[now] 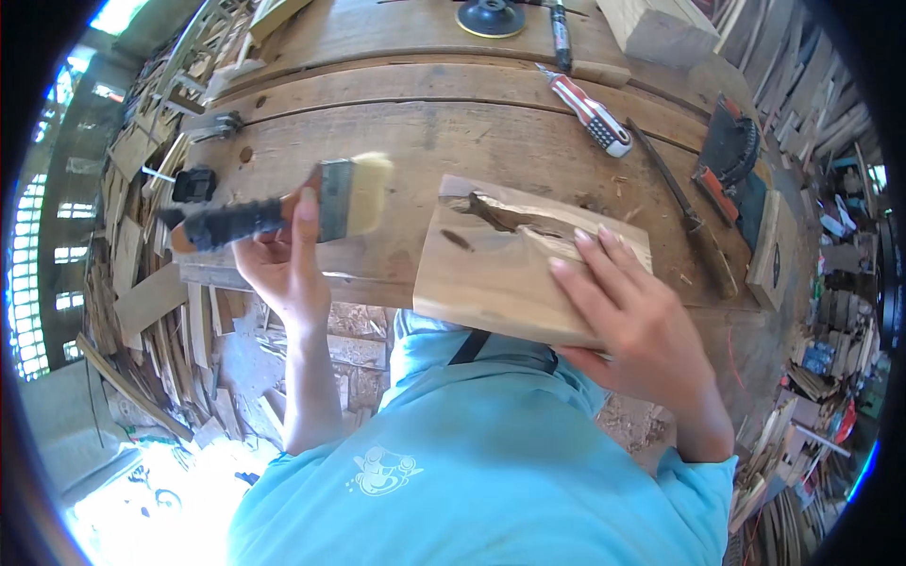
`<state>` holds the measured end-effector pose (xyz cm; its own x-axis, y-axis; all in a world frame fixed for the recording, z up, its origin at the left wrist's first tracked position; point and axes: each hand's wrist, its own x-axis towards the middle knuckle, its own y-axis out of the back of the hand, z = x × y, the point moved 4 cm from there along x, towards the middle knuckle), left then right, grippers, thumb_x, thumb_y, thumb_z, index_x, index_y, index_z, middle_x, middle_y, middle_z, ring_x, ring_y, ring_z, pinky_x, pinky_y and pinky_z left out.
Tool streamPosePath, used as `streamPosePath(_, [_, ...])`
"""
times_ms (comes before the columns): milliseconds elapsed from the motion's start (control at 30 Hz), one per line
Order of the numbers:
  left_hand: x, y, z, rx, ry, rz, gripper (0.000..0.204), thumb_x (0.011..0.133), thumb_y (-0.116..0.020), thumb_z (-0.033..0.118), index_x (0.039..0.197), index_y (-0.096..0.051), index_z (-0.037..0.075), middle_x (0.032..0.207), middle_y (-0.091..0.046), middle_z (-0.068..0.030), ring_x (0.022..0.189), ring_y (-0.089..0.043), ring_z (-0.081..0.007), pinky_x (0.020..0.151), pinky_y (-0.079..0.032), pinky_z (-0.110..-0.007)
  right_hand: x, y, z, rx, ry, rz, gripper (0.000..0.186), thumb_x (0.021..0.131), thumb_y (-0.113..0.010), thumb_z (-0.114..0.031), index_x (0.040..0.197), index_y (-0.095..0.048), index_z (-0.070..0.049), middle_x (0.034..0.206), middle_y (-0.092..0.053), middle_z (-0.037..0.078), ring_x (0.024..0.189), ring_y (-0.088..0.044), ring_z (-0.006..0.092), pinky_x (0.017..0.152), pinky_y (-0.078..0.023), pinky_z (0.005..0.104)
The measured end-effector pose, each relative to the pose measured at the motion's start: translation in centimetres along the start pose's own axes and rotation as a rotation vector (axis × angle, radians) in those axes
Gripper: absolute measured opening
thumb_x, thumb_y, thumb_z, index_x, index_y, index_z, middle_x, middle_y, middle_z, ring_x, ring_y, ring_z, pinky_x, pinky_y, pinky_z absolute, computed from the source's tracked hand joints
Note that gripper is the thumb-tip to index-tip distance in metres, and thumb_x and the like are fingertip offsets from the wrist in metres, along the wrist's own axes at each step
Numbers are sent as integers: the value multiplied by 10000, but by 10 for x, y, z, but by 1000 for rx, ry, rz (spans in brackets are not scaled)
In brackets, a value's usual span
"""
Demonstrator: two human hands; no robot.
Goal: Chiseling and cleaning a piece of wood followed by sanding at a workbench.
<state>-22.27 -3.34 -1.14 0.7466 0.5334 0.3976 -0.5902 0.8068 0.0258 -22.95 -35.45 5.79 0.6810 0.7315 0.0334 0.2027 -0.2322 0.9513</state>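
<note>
My left hand (288, 264) holds a wide paintbrush (335, 200) by its black-wrapped handle, the pale bristles pointing right, slightly blurred, left of a light wooden board (462, 278). The board lies tilted at the front edge of the workbench (377, 127) and has a long, dark, irregular hollow and a small dark knot near its upper side. My right hand (628, 321) grips the board's right part, fingers over its face and thumb at the lower edge. The bristles are apart from the board.
A utility knife (590, 113), marker (562, 42), round sanding pad (491, 19) and timber block (651, 24) lie at the back. A wooden-handled file (703, 241), dark tool (727, 151) and small plank (764, 245) are at right; a black object (196, 184) is at left. Scrap wood (146, 302) surrounds the bench.
</note>
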Motion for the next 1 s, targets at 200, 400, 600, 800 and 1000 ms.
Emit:
streamPosePath(200, [18,25,30,-17,-162,33,527,963,-719,75,1427,-471,64,1018,-695,-64,918,-624,-83,819,-465,-192,48,41,56,373,-118,132,464,855,-776,-328,1097,-681,57,734,-622,107,675,-602,201,641,-472,353])
streamPosePath(400, [-6,-51,35,-240,-108,-164,298,900,-743,-5,1182,-652,24,1011,-753,-101,910,-696,-102,785,-539,-225,92,10,108,858,-230,153,404,966,-704,-358,1008,-704,43,739,-521,-58,680,-422,38,589,-349,261])
streamPosePath(600, [49,-67,6,383,-217,-88,64,888,-780,39,919,-738,2,832,-744,-55,768,-708,-133,729,-577,-285,92,-7,124,921,-315,71,338,969,-713,-297,1065,-728,27,847,-616,-54,748,-497,21,655,-398,211])
streamPosePath(800, [5,-62,38,140,-501,-328,129,903,-703,-28,1017,-704,34,1098,-732,-144,1029,-728,-250,828,-593,-344,83,-16,130,1133,-396,184,302,934,-749,-216,1093,-725,39,904,-688,-17,818,-591,27,716,-466,209])
streamPosePath(1000, [23,-83,12,354,-232,-262,135,912,-708,-31,1035,-685,19,1179,-721,-182,1016,-721,-229,881,-586,-332,81,-10,136,1131,-384,210,343,943,-735,-197,1139,-705,83,892,-706,-6,775,-593,32,684,-482,235])
